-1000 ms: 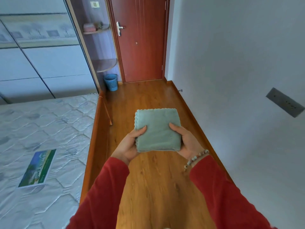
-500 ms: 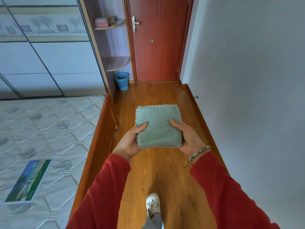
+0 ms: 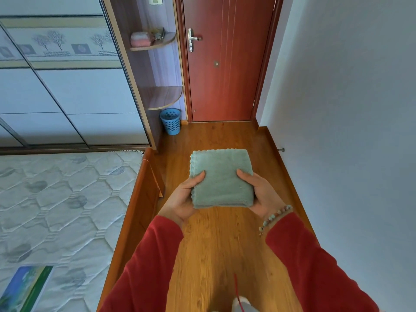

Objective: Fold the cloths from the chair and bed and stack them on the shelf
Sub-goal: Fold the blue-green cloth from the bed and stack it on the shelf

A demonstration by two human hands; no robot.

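Observation:
A folded green cloth with scalloped edges is held flat in front of me, above the wooden floor. My left hand grips its left near edge, thumb on top. My right hand grips the right near edge the same way. Ahead on the left stands a corner shelf unit; its upper shelf carries a folded pink cloth and some small items. The lower shelf is bare. The bed lies to my left with no cloth visible on it.
A blue waste basket stands on the floor under the shelves. A closed red door ends the corridor, and a white wall runs along the right. The bed's wooden frame borders the floor strip. A picture booklet lies on the mattress.
I have walked forward along the corridor with the green cloth in both hands. The shelves, door and basket are closer now. The grip on the cloth is unchanged.

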